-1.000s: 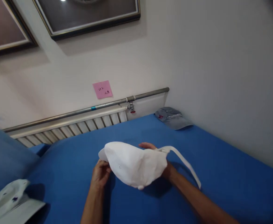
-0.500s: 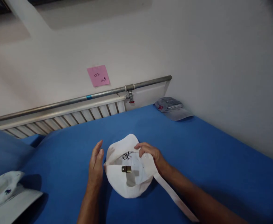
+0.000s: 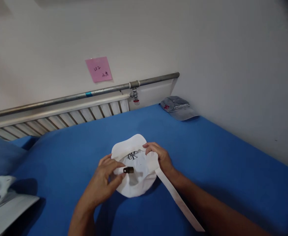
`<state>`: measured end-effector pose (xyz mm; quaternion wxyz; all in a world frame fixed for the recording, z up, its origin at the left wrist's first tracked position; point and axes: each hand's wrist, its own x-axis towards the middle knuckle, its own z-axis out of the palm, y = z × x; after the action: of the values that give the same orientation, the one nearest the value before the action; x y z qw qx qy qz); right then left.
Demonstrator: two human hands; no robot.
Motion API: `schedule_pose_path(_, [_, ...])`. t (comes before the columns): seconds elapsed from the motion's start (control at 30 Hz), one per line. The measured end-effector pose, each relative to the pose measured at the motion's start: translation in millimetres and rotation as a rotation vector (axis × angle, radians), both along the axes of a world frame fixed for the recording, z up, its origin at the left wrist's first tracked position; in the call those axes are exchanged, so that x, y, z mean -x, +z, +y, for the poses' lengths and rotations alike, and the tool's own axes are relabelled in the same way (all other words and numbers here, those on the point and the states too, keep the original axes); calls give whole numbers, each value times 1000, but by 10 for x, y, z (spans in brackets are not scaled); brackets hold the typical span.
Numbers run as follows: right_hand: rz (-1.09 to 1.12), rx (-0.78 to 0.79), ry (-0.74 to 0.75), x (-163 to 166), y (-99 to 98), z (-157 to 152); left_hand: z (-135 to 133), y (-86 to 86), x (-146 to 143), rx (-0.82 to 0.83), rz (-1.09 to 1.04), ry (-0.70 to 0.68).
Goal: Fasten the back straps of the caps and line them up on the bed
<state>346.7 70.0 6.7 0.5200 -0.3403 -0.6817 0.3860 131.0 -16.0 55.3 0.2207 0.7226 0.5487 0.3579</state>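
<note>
A white cap [image 3: 136,182] with a black logo lies flattened on the blue bed cover [image 3: 220,154] in front of me. My left hand [image 3: 104,180] pinches at the small dark metal buckle [image 3: 128,170] on the cap, thumb and forefinger closed on it. My right hand [image 3: 158,155] presses down on the cap's right edge near the brim, fingers curled over the fabric. The cap's long white strap [image 3: 178,201] trails toward the lower right along my right forearm.
A grey cap [image 3: 178,107] lies at the far corner of the bed by the wall. Another white cap with a blue emblem [image 3: 1,203] sits at the lower left. A radiator with a metal pipe [image 3: 85,95] and a pink note [image 3: 98,69] are on the back wall.
The cap was held up in both hands, then laid flat on the cover. My left hand moved from beside the cap onto its buckle. The view tilted downward.
</note>
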Motion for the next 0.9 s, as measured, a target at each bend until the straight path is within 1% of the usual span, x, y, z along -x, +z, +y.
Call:
schedule_pose_path(0.07, [-13, 1, -11, -8, -12, 15, -9, -2, 68, 15, -114, 71])
schedule_pose_path(0.13, [-43, -12, 8, -20, -25, 27, -17, -5, 125, 36, -280, 140])
schedule_pose_path(0.2, [-102, -63, 28, -35, -23, 29, -25, -14, 171, 35, -422, 171])
schedule_pose_path(0.27, [-184, -171, 31, -49, 18, 8, -25, -37, 211, 29, -508, 181])
schedule_pose_path(0.37, [-256, -384, 62, -74, 167, -91, -6, -95, 256, 45, -585, 216])
schedule_pose_path(0.43, [-256, -503, 166, -90, 298, -201, 8, -129, 268, 76, -618, 217])
schedule_pose_path(0.53, [-235, -638, 350, -98, 456, -385, 13, -150, 265, 129, -642, 192])
schedule_pose_path(0.63, [-164, -682, 465, -88, 525, -524, 6, -150, 260, 171, -649, 177])
schedule_pose_path(0.67, [-113, -659, 499, -84, 534, -552, 6, -147, 258, 186, -650, 177])
schedule_pose_path(0.7, [-63, -596, 532, -80, 539, -571, 7, -144, 255, 203, -649, 180])
schedule_pose_path(0.73, [-19, -485, 556, -77, 540, -582, 11, -140, 249, 221, -645, 185])
schedule_pose_path(0.8, [21, -149, 551, -66, 529, -576, 19, -130, 226, 261, -635, 194])
schedule_pose_path(0.87, [20, 210, 497, -43, 501, -538, 26, -119, 189, 296, -623, 184])
schedule_pose_path(0.9, [32, 346, 471, -28, 482, -510, 29, -116, 167, 312, -617, 170])
